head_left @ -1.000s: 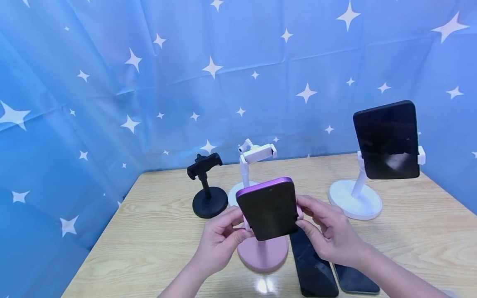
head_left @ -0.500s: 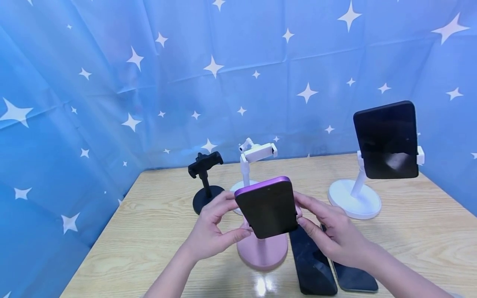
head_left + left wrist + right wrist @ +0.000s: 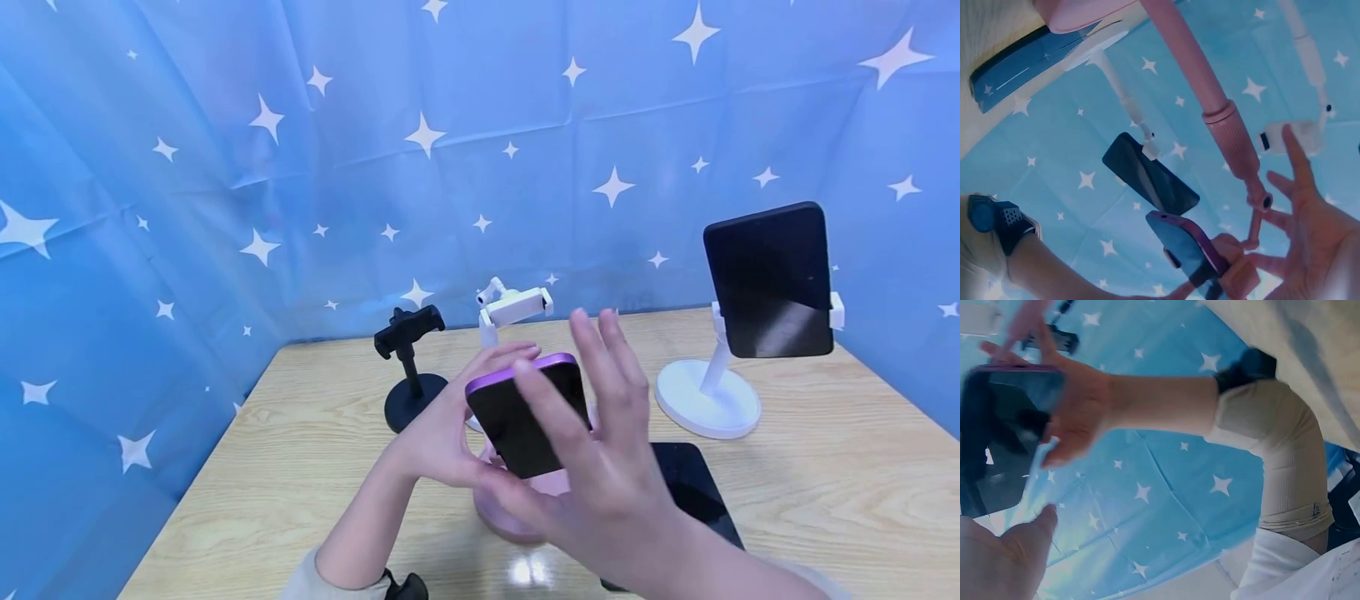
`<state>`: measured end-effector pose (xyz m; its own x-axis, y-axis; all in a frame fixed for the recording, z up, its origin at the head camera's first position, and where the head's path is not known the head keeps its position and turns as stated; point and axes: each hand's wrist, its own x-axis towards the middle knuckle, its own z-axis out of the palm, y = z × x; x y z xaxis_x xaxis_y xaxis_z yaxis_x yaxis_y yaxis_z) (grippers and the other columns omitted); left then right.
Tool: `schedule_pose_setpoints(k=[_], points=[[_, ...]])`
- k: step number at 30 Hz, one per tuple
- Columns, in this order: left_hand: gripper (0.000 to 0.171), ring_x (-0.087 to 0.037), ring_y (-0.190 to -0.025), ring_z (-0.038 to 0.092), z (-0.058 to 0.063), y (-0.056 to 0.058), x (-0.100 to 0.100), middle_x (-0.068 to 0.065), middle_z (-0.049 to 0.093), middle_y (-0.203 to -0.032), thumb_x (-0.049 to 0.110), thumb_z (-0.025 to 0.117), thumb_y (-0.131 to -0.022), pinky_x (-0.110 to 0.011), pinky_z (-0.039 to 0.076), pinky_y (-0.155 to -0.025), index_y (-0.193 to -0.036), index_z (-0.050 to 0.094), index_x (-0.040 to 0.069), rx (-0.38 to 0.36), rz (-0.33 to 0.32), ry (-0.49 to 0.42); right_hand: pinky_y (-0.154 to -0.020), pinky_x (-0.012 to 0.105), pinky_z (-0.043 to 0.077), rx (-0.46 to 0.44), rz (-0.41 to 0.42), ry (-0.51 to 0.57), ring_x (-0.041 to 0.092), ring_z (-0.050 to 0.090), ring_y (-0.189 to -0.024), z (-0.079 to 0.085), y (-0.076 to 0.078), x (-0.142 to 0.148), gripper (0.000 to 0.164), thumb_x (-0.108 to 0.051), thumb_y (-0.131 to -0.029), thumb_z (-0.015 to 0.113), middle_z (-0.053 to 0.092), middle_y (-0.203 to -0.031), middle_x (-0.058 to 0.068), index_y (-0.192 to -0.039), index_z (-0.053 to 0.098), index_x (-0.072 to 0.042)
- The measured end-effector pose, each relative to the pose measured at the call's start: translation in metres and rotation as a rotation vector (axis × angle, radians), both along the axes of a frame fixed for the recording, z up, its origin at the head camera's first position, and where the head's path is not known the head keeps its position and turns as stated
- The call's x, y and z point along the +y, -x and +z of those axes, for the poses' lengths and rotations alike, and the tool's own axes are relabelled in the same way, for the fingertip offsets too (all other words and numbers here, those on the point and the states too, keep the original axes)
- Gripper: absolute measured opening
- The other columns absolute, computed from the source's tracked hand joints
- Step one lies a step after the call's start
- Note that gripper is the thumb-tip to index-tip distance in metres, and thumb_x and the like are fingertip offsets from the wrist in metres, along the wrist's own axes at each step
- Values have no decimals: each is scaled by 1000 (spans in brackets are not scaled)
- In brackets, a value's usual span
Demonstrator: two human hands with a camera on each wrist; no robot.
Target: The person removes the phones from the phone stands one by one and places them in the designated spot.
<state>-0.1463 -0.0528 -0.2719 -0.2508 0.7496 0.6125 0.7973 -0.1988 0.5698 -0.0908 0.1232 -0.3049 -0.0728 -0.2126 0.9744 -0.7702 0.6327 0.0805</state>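
A purple-edged smartphone (image 3: 510, 433) sits tilted back in the clamp of a pink phone stand (image 3: 498, 512). My left hand (image 3: 450, 429) is at the phone's left side, its fingers reaching up behind the phone and its thumb low beside the clamp. In the left wrist view, the left hand's fingers (image 3: 1300, 165) are spread near the stand's pink joint (image 3: 1260, 199). My right hand (image 3: 611, 467) is in front of the screen, fingers extended upward, hiding the phone's right part. The right wrist view shows the dark screen (image 3: 1004, 437) with the left hand (image 3: 1075, 403) beyond it.
A black phone stand (image 3: 416, 400) and a white phone stand (image 3: 517, 308) stand behind. At the right, another white stand (image 3: 708, 400) bears a larger black device (image 3: 772, 283). Black phones (image 3: 693, 487) lie on the wooden table, partly hidden by my right hand. A starry blue cloth hangs behind.
My right hand has left the clamp's right side and swung left, in front of the screen, with fingers extended. My left hand has shifted up and inward behind the phone.
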Motion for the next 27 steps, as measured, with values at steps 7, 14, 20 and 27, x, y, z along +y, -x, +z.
schedule_pose_setpoints(k=[7,14,20,27], points=[[54,-16,-104,52,-5,8,9,-10,54,-114,27,59,-80,-31,44,-91,-125,44,1,141,-36,-26,-90,61,38,-46,-234,-55,52,36,-118,57,-34,-45,70,-34,-66,80,35,-132,33,-120,52,0],[48,-17,-100,54,-2,10,12,-10,55,-108,22,58,-79,-29,45,-89,-119,44,-1,244,-60,-61,-68,53,48,63,-391,-27,48,47,-97,61,-26,-55,40,-33,-85,58,45,-112,33,-103,51,2],[53,-15,-98,54,-1,11,10,-8,56,-107,15,68,-71,-25,44,-88,-117,46,2,271,0,-3,-58,47,45,41,-429,-21,45,48,-92,62,-23,-57,31,-15,-74,58,44,-107,31,-98,48,0],[51,-13,-92,55,-2,15,8,-8,58,-101,15,69,-69,-24,46,-84,-113,47,2,205,-18,9,-54,45,43,5,-403,1,47,45,-87,60,-22,-56,26,-17,-79,50,44,-106,31,-98,48,0]])
